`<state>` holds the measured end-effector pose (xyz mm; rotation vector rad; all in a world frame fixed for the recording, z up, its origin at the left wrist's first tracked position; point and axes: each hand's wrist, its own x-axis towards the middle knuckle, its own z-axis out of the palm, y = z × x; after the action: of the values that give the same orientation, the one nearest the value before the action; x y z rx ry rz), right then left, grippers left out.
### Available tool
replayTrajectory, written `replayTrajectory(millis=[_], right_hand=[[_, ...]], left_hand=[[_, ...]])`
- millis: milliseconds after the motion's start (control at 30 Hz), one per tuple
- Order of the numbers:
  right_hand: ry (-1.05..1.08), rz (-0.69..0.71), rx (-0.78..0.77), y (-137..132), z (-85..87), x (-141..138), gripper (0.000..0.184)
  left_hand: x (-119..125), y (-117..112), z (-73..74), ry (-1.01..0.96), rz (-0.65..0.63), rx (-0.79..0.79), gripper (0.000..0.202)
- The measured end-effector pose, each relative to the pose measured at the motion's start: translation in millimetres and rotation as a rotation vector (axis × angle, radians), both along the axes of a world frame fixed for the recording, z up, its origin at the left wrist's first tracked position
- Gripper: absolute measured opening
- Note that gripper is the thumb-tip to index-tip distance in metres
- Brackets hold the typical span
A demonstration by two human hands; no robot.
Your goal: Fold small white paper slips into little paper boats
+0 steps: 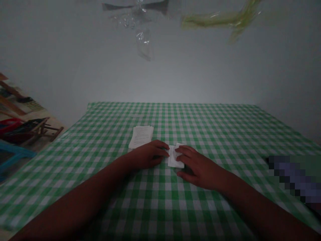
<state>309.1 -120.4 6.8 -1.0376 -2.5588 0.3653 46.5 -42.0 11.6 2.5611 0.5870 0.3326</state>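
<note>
A small folded white paper (173, 158) lies on the green-and-white gingham tablecloth (225, 130), between my two hands. The fingertips of my left hand (147, 155) touch its left edge. My right hand (198, 167) has its fingers across the paper's right part and its thumb near the lower edge, hiding part of the paper. Just beyond my left hand lies a stack of printed white sheets (140, 136), not touched by either hand.
A pale wall (160, 67) rises behind the table, with clear plastic (142, 43) and a green strip (220, 20) hanging at the top. A blurred patch (293, 177) covers part of the right side. Wooden furniture (37, 129) and a blue plastic item (15, 154) stand on the floor at left.
</note>
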Motion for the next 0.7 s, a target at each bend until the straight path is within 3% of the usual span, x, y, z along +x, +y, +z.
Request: replayTrajectory(millis=[200, 700], right_hand=[[-0.062, 0.025, -0.039, -1.6, -4.2, 2.0, 0.055], [-0.021, 0.093, -0.027, -1.9, -8.0, -1.7, 0.064]], left_hand=[[-0.5, 1.8, 0.5, 0.009, 0.001, -0.008, 0.031], [-3.3, 5.7, 3.4, 0.035, -0.061, 0.028, 0.037]])
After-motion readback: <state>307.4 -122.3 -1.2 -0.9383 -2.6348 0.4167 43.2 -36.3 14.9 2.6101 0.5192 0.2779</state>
